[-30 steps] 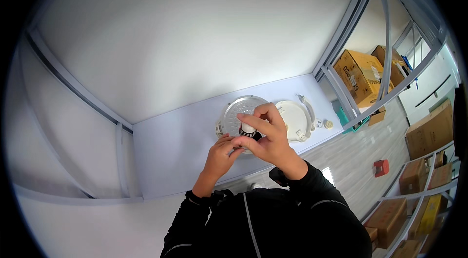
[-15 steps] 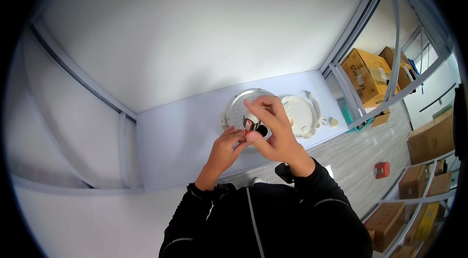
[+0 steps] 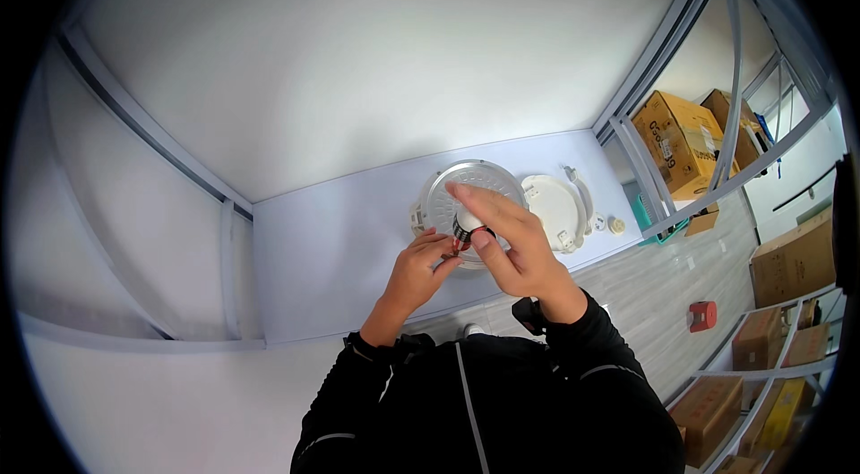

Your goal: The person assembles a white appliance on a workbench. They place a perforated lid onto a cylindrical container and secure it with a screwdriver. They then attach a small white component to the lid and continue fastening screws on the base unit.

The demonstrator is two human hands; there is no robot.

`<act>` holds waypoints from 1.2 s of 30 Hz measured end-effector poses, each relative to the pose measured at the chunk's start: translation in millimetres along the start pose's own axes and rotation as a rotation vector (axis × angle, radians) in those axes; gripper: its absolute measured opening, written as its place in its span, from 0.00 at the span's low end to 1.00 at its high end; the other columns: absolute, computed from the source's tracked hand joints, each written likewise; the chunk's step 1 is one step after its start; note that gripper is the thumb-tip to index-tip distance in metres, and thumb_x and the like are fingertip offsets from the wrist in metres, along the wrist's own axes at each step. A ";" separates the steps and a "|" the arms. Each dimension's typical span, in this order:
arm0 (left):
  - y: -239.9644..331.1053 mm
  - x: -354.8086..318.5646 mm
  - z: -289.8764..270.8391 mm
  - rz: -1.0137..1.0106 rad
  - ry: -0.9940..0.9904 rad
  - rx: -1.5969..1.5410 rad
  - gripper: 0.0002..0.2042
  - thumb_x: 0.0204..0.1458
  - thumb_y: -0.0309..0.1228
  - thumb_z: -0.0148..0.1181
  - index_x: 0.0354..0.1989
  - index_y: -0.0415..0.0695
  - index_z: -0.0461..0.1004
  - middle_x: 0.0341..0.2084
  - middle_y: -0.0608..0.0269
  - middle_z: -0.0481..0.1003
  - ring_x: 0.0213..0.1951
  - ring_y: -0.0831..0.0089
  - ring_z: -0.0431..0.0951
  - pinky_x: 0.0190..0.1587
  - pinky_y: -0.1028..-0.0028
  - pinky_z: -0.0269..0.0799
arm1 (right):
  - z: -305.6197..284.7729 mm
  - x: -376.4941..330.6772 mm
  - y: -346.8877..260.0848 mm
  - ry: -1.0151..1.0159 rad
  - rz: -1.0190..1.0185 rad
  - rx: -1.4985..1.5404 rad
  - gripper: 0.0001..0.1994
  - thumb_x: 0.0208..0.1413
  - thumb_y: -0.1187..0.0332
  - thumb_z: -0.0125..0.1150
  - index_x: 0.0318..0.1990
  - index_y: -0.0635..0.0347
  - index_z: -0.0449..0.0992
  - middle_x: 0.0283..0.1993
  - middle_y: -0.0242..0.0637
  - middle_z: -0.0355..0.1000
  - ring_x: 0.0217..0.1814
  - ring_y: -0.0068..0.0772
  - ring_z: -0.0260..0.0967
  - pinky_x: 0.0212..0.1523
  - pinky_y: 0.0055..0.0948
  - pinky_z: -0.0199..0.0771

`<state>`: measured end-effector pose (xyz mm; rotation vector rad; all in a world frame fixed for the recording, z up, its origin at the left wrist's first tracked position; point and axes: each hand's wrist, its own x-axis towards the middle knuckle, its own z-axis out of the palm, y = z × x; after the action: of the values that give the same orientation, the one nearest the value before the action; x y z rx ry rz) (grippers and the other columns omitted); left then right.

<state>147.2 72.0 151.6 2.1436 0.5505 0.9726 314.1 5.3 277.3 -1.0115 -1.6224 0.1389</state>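
A black top [image 3: 488,411] toward six o'clock bears a pale line [image 3: 472,407]; pale stripes [image 3: 606,368] (thin) cross both sleeves; a dark wrist device [image 3: 529,316] sits at five o'clock

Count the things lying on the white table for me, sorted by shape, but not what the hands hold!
Big round things: 2 (silver dimpled metal disc, off-white round plastic piece)
Curved strips: 1 (off-white curved plastic strip)
Small round things: 2 (small white disc, small cream-coloured disc)
Total: 5 in view
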 end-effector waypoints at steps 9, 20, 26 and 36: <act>-2.6 -2.2 3.3 -0.006 0.012 0.029 0.13 0.55 0.28 0.72 0.48 0.40 0.83 0.44 0.54 0.85 0.44 0.58 0.86 0.69 0.53 0.71 | -10.7 -4.1 -9.9 0.003 0.052 -0.163 0.25 0.56 0.67 0.75 0.62 0.59 0.80 0.59 0.47 0.72 0.54 0.47 0.74 0.48 0.35 0.78; 2.8 0.1 3.0 -0.002 0.019 0.021 0.13 0.55 0.27 0.71 0.48 0.40 0.83 0.42 0.56 0.86 0.43 0.59 0.86 0.69 0.53 0.71 | -17.3 -13.4 -3.7 -0.031 0.070 -0.202 0.26 0.57 0.70 0.73 0.64 0.60 0.78 0.60 0.47 0.72 0.55 0.48 0.73 0.50 0.37 0.78; -0.4 -1.8 0.9 -0.033 -0.015 0.019 0.13 0.55 0.28 0.71 0.48 0.41 0.83 0.43 0.55 0.86 0.41 0.58 0.86 0.69 0.52 0.71 | -15.7 -4.0 -5.5 -0.080 0.046 -0.042 0.26 0.54 0.64 0.78 0.61 0.58 0.81 0.49 0.40 0.69 0.47 0.40 0.70 0.45 0.34 0.74; 1.6 -1.9 2.0 -0.012 0.006 0.025 0.12 0.56 0.28 0.71 0.48 0.40 0.82 0.41 0.54 0.85 0.41 0.57 0.86 0.69 0.53 0.71 | -5.8 7.6 -15.5 0.035 0.023 0.009 0.26 0.50 0.66 0.80 0.59 0.55 0.83 0.43 0.40 0.72 0.40 0.40 0.72 0.37 0.36 0.74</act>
<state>147.7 68.9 150.9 2.1580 0.5811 0.9711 311.1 -1.6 293.9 -1.0209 -1.5772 0.1428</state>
